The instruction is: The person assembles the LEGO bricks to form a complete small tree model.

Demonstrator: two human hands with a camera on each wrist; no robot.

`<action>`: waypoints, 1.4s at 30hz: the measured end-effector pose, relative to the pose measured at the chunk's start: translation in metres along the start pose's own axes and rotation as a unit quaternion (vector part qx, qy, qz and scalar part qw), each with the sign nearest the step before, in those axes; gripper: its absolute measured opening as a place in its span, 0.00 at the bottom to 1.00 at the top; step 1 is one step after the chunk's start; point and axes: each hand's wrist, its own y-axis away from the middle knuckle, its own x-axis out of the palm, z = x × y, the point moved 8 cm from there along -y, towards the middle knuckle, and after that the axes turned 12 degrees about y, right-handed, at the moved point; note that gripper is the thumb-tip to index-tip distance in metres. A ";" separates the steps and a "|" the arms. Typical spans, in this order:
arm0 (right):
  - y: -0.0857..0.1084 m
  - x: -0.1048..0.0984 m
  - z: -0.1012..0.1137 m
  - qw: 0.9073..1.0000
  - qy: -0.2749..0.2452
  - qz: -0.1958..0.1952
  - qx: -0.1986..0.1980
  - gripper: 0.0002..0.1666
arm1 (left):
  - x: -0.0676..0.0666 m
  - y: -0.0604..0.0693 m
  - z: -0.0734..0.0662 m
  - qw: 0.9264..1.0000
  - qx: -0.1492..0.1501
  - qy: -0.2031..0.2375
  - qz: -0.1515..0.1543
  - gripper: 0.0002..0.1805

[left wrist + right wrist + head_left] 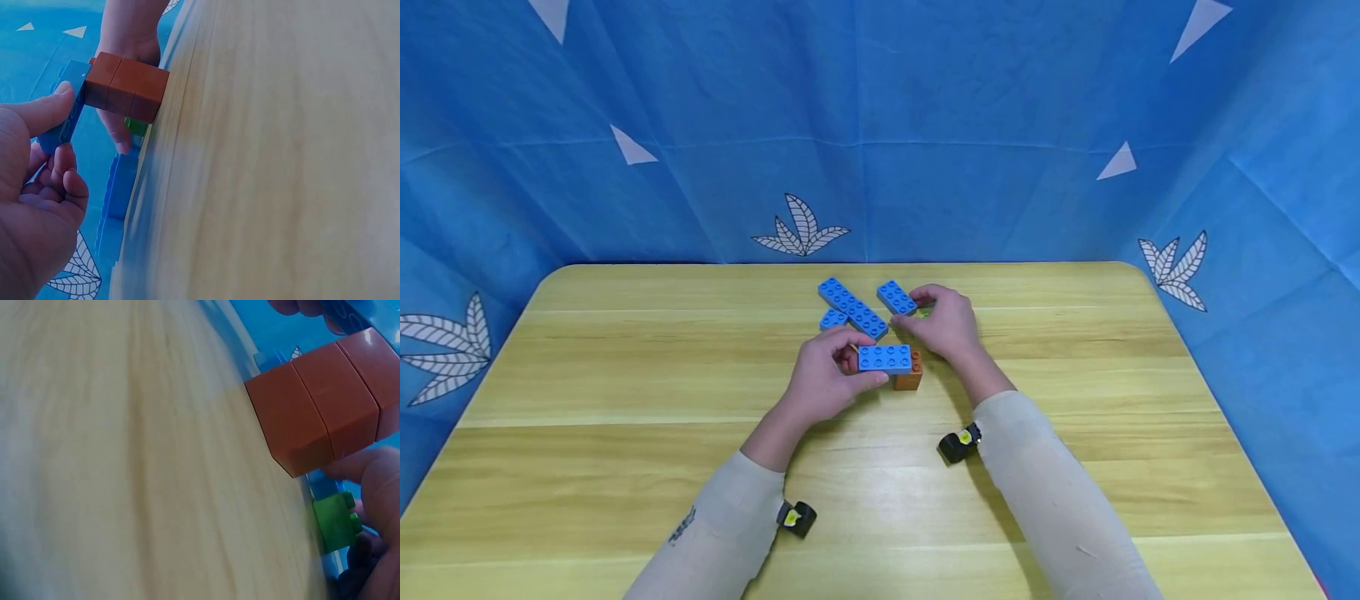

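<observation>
My left hand (823, 379) pinches a blue toy building brick (884, 358) between thumb and fingers. That brick lies across the top of a stack of three brown bricks (908, 382) and covers part of its studs; whether it is pressed down is unclear. Farther back, my right hand (946, 323) has its thumb and fingers about the near end of another blue brick (895, 296). A small green brick (336, 522) stands beneath this hand, mostly hidden in the head view. The right fingertips are partly hidden.
Left of the right hand lie more blue bricks (852, 308) in a diagonal row, with a smaller-looking blue piece (832, 318) against them. The wooden table (625, 358) ends at a blue patterned curtain (925, 183) behind. Each sleeve carries a small black wrist device (958, 446).
</observation>
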 end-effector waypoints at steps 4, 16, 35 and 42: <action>-0.001 -0.002 -0.001 1.000 0.006 -0.002 0.013 0.27 | 0.001 -0.001 0.000 1.000 0.000 0.001 0.001 0.19; 0.005 -0.017 -0.007 0.994 -0.083 -0.051 0.041 0.19 | 0.000 -0.001 0.002 1.000 -0.002 0.001 0.005 0.19; 0.048 -0.054 -0.004 0.978 -0.196 -0.024 -0.062 0.19 | -0.003 0.002 0.002 1.000 -0.008 0.002 0.000 0.19; 0.069 -0.071 0.000 0.969 -0.221 -0.011 -0.106 0.18 | -0.001 0.001 0.002 1.000 -0.001 0.006 0.003 0.19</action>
